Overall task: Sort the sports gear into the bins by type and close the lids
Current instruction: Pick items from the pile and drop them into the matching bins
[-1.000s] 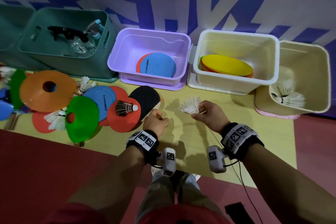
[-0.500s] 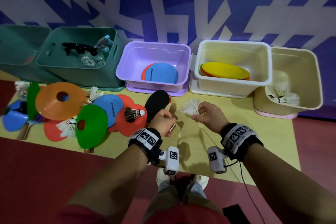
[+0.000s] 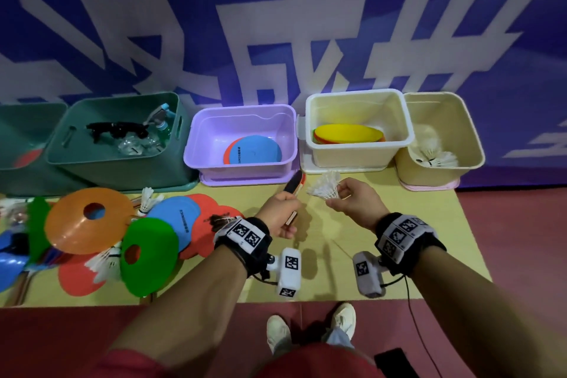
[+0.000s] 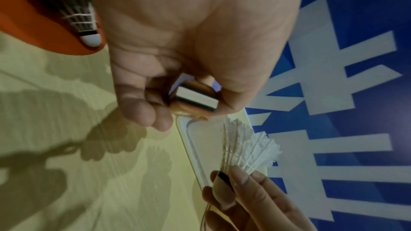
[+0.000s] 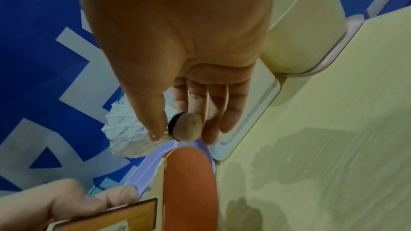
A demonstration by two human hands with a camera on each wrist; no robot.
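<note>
A: Report the left hand (image 3: pixel 280 214).

B: Its fingers are wrapped tightly round the wooden handle of the paddle (image 3: pixel 295 185). The left wrist view shows the handle's butt end enclosed by the fingers (image 4: pixel 142 111) and the palm. The blade, black on one face and red on the other, is lifted off the table (image 3: pixel 399 224) and points at the front wall of the purple bin (image 3: pixel 239 169).

A: And the right hand (image 3: pixel 357 204)?

B: It pinches a white shuttlecock (image 3: pixel 323 189). In the right wrist view the thumb lies on one side of the cork and the other fingers (image 5: pixel 213 111) on the opposite side, only slightly bent. The feathers point towards the paddle blade, just beside it; contact cannot be confirmed.

A: Bin contents?

B: The purple bin holds a blue paddle lying on a red one. The white bin (image 3: pixel 359 156) holds flat cones, a yellow one uppermost. The beige bin (image 3: pixel 441 163) holds white shuttlecocks. The green bin (image 3: pixel 122 163) holds bottles and a black object that cannot be identified. All four are open.

A: Items remaining on the table?

B: To the left lie the orange cone (image 3: pixel 73 224), the green cone (image 3: pixel 150 258), blue and red paddles, several white shuttlecocks and one dark shuttlecock (image 4: pixel 75 15) resting on a red blade.
</note>
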